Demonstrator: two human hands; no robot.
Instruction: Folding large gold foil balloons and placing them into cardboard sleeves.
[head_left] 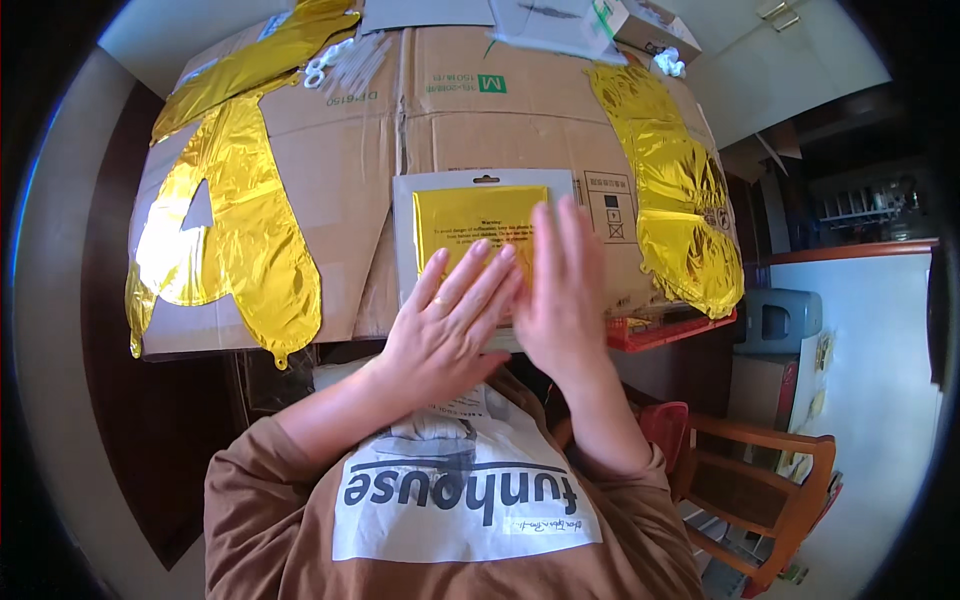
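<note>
On a flattened cardboard sheet covering the work surface, a person is pressing both hands onto a flat packet, silver-edged with a gold foil panel, lying near the cardboard's near edge at its middle. The left hand is lying palm down with fingers spread flat across the packet's lower left part, gripping nothing. The right hand is resting beside it, fingers straight and together, covering the packet's lower right corner; it too is closing on nothing, and its outline is blurred. The packet's upper half is showing beyond the fingertips of both hands. Left of the packet, a gold foil letter balloon is lying uninflated on the cardboard, while right of the packet a second crinkled gold foil balloon is draping toward the cardboard's right edge.
</note>
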